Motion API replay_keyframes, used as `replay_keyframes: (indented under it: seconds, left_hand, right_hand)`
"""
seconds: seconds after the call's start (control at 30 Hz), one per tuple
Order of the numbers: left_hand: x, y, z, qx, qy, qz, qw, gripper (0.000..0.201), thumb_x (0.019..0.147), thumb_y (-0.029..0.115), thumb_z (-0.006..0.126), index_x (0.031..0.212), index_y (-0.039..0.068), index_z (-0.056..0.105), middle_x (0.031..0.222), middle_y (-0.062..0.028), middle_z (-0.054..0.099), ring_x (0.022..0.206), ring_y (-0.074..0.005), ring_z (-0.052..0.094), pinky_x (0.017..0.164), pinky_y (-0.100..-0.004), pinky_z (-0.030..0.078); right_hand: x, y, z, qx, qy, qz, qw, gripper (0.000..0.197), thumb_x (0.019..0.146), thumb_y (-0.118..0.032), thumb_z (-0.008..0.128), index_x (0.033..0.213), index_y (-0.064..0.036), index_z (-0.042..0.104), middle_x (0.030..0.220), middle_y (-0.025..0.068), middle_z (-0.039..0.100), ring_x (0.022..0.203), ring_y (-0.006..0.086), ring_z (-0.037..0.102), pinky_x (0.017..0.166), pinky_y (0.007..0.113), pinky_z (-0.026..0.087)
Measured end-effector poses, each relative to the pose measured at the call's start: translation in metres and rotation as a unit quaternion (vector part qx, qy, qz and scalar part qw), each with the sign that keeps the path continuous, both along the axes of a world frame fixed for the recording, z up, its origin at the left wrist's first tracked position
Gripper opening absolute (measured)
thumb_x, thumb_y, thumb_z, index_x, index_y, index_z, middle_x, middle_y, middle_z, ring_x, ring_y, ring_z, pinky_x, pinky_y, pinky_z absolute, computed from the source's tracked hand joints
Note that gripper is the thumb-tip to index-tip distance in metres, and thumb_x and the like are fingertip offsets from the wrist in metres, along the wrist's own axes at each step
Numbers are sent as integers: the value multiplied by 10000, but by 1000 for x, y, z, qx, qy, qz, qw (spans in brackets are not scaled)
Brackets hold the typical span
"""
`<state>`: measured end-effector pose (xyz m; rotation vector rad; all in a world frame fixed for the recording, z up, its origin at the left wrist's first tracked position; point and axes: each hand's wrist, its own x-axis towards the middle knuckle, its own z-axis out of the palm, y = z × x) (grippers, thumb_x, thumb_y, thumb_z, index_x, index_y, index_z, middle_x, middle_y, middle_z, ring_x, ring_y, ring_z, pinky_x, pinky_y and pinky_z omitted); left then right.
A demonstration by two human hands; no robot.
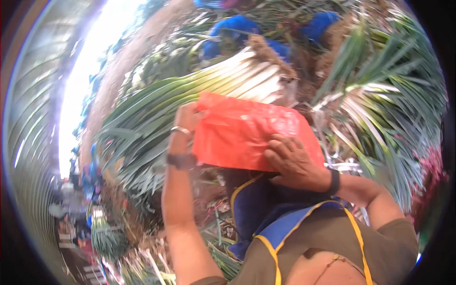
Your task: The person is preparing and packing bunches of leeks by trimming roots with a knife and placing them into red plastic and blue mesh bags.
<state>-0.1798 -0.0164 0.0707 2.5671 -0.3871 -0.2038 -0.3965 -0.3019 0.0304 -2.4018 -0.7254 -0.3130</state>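
A flat red plastic bag (237, 135) is stretched out before my chest, shiny and wrinkled. The fingers of my left hand (187, 116) are closed on its upper left corner. My right hand (290, 159) lies on the bag's lower right part with its fingers apart, pressing the surface. Just beyond the bag is a fanned row of leeks (209, 83); their white ends and brown roots point to the upper right, their green leaves to the left. The bag covers part of this row.
More leeks (380, 99) are heaped at the right. Blue bundles (235, 28) sit among leaves at the far side. A corrugated metal wall (33, 118) runs down the left, beside a bright opening. Other leeks (107, 232) lie at the lower left. My blue apron (285, 218) has yellow edging.
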Motion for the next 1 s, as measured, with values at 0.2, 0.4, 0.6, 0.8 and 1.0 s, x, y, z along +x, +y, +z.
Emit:
replay_keyframes:
  seconds: [0.2,0.4,0.6,0.8,1.0]
  left_hand:
    - [-43,6,-4,61,-235,81,967,364,750,219,743,1049,29,659,940,-139,679,819,-247,657,742,-354,523]
    - [-120,-71,36,-76,-251,-94,960,446,729,266,777,1093,46,643,1062,-145,647,966,-291,620,839,-377,495]
    - [-152,-101,28,10,-236,-230,944,427,696,316,762,1056,109,665,995,-79,663,962,-244,613,878,-386,412]
    - [-141,-107,14,111,-262,-214,934,157,761,170,625,903,124,671,829,-35,644,851,-197,627,789,-352,421]
    - [-145,-120,18,14,-394,-193,899,192,753,157,606,936,134,660,918,-13,608,911,-194,595,821,-351,440]
  right_hand:
    - [7,-3,-9,95,-37,-4,995,157,703,-109,716,822,-47,633,898,84,620,907,278,618,748,381,502]
    - [17,-18,10,90,1,-52,995,94,756,-109,693,801,-54,631,797,110,615,722,328,619,612,403,502]
    - [22,-14,18,87,-10,-46,995,126,730,-91,702,796,-49,603,767,122,587,695,336,604,581,408,476]
    - [22,-18,8,112,11,-62,992,292,652,-110,764,740,-48,493,723,108,536,621,315,564,532,389,433]
    - [28,-28,-6,82,84,-92,989,299,671,-123,766,757,-50,489,673,75,522,582,231,542,511,335,405]
